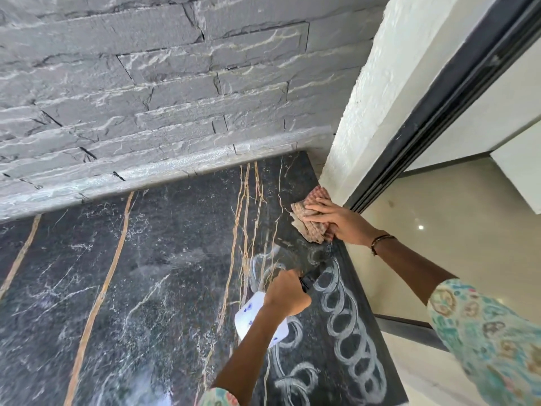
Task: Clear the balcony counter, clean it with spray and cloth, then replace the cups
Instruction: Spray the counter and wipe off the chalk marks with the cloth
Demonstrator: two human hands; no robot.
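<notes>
The cleaning step is in hand: the right hand (336,219) presses a reddish checked cloth (311,222) flat on the black veined stone desk (146,273) near the corner, the left hand (285,294) grips a white spray bottle (254,313), and next I judge the cloth must sweep over the white looped smears (348,326).

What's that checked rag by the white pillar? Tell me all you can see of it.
The cloth is a crumpled, folded rag in a faded red-and-beige check, soft woven fabric by its look. It lies bunched on the dark marble counter, at the far right corner, its upper end against the foot of the white pillar. The right hand rests on top with fingers spread flat, pressing it down. Looping pale wipe marks trail along the counter's edge below it.
</notes>
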